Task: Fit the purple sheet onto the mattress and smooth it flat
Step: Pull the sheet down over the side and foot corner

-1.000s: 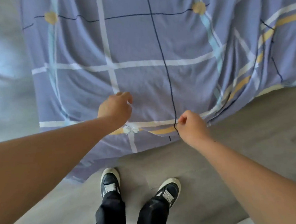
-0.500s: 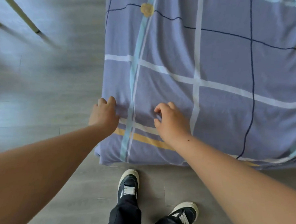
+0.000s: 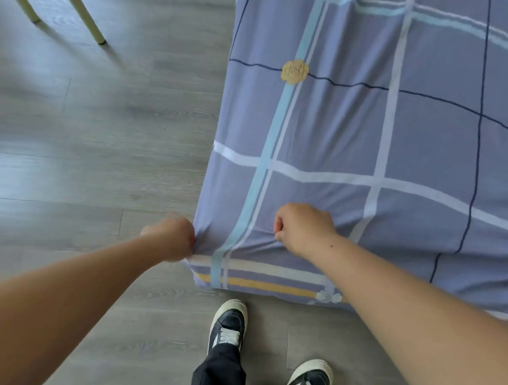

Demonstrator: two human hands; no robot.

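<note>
- The purple sheet [image 3: 369,134] is lying over the mattress, and it is covering the top and hanging down the near side.
- The sheet is looking mostly flat, with small wrinkles at the near left corner of the mattress.
- The left hand [image 3: 169,237] is sitting right at that corner, and its fingers are closed tight on a bunch of the sheet.
- The right hand [image 3: 302,228] is resting on top of the sheet, a little way in from the same corner.
- Its fingers are curled into a fist and are pinching a small fold of the sheet.
- A yellow flower [image 3: 294,71] is showing on the sheet, farther back from the corner.
- A little white bow [image 3: 328,296] is showing on the side of the sheet, just by the right arm.
- Two dark shoes [image 3: 228,324] are standing on the grey floor [image 3: 85,152], near the corner.
- Two thin pale legs [image 3: 79,9] of some furniture are standing on the floor, well away from the mattress.
</note>
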